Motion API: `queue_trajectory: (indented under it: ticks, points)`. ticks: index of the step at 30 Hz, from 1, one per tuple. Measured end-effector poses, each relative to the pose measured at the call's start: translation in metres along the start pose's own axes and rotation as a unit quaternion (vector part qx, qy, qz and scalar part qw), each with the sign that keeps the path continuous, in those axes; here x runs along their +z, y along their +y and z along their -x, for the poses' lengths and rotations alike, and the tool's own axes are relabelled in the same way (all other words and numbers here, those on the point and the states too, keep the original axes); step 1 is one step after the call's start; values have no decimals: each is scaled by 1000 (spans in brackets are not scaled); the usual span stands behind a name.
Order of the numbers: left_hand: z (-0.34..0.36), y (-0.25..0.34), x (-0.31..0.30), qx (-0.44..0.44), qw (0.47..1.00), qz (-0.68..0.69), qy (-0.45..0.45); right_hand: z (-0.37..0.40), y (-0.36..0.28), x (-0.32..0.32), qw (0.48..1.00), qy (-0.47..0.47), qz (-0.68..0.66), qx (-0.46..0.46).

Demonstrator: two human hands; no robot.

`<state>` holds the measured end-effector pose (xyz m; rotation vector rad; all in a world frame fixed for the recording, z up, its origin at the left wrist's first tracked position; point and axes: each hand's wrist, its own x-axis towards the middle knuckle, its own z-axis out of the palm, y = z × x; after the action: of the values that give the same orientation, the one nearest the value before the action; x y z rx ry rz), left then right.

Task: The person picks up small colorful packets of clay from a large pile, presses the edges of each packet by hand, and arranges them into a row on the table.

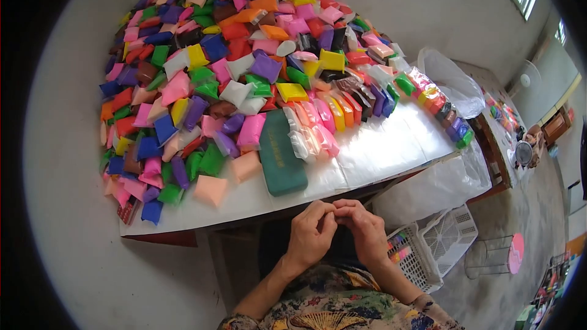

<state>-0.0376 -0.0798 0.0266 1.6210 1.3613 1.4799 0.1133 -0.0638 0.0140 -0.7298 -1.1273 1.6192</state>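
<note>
My left hand (310,232) and my right hand (362,229) meet fingertip to fingertip just in front of the table's near edge. Thumbs and forefingers are pinched together on both; anything between them is hidden or too small to make out. Beyond the hands, a dark green case (282,162) with faint gold lettering lies on the white-covered table (379,153). Against its right side stands a row of packets (333,113) in several colours, lined up face to face. A peach packet (211,190) rests near the front edge, left of the case.
A large heap of coloured packets (263,67) covers the table's left and back. Farther right lie a strip of small packets (437,105) and a clear plastic bag (452,79). White plastic baskets (449,238) and a wire bin (488,258) stand on the floor at right.
</note>
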Motion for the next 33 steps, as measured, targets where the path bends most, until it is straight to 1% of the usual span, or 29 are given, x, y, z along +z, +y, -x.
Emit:
queue_trajectory:
  ticks: [5,8,11,12,13,16,17,20,21,23,27,30,31,32,33]
  points:
    - [1,2,3,54,996,-2,74,4,1,8,998,-14,52,-46]
    - [2,5,2,64,994,-11,89,7,-6,13,984,-15,148,-97]
    - [2,6,-1,70,993,-15,96,8,-12,18,954,-27,244,-172]
    - [1,5,-3,75,992,-22,99,8,-16,21,939,-32,281,-199]
    - [1,5,-7,74,992,-21,96,8,-21,24,915,-15,323,-243]
    - [0,6,-20,66,994,-19,90,3,-29,20,891,-4,351,-288]
    - [-2,6,-22,90,991,-7,94,1,-33,22,906,8,331,-263]
    - [-5,17,-25,93,991,-5,92,-13,-35,17,899,0,333,-283]
    - [-6,13,-24,124,987,-12,105,-17,-38,19,902,-4,328,-279]
    - [-5,12,-25,126,986,-15,110,-26,-45,24,908,-15,320,-270]
    - [-7,11,-35,143,983,-20,111,-57,-64,31,847,-35,406,-341]
    - [-13,6,-49,171,973,-16,152,-89,-82,34,810,-39,441,-384]
    - [-13,4,-57,144,975,-13,170,-101,-86,34,811,-37,439,-385]
    - [-16,2,-64,141,969,-19,202,-113,-91,33,812,-34,436,-386]
    - [-20,0,-70,137,962,-24,233,-126,-95,34,802,-32,446,-396]
